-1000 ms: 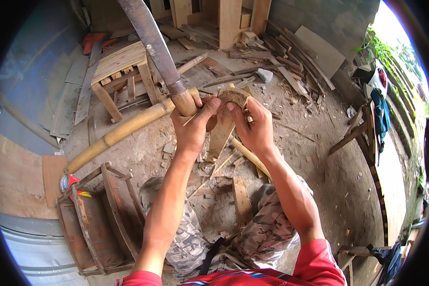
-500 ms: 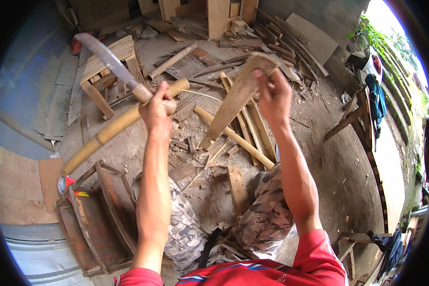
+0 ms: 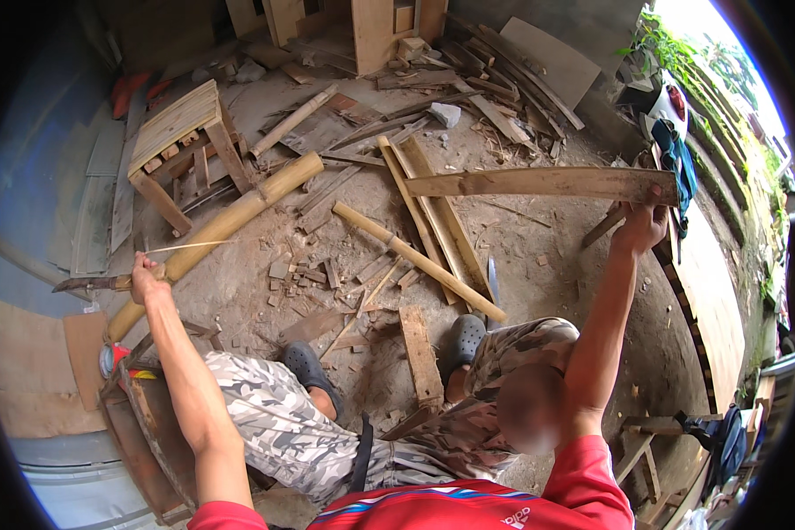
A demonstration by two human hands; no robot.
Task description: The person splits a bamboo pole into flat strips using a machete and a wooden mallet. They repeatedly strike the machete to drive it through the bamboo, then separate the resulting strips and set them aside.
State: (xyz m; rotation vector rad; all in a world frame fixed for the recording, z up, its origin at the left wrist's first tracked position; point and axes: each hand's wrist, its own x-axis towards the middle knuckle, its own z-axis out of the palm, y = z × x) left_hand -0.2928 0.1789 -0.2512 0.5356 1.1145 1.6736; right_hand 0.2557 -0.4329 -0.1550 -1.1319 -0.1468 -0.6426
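Nearest, the person is sitting with legs in grey-and-brown camouflage trousers (image 3: 278,415) spread apart, and a dark rubber clog (image 3: 309,367) is showing at the left foot. A short, rough brown plank (image 3: 421,353) is lying between the feet, toward 6 o'clock.

At 9 o'clock the left hand (image 3: 147,278) is closing around the brown handle of a dark-bladed knife (image 3: 75,285), whose blade is pointing toward 9 o'clock. A thin, pale strip (image 3: 190,245) is sticking out from the same hand toward 3 o'clock; exactly how the fingers are pinching it is too small to tell.

At 3 o'clock, leaning toward 2, the right hand (image 3: 642,228) is gripping one end of a long, flat brown wooden board (image 3: 539,181), which is stretching toward the centre. Its free end is overlapping two long wooden pieces (image 3: 450,238) on the floor; whether it is touching them is unclear.

The step in hand seems to be handling the board, since the knife is not cutting it. The next move is likely calling for a firm right-hand grip, with the blade pointing clear of the legs.

Farther out, a slim yellow bamboo pole (image 3: 415,259) is lying across the centre, a thick yellow bamboo pole (image 3: 230,221) is running from 8 to 11 o'clock, a slatted wooden stool (image 3: 177,128) is standing at 10, and a grey stone (image 3: 446,114) is resting near 12.
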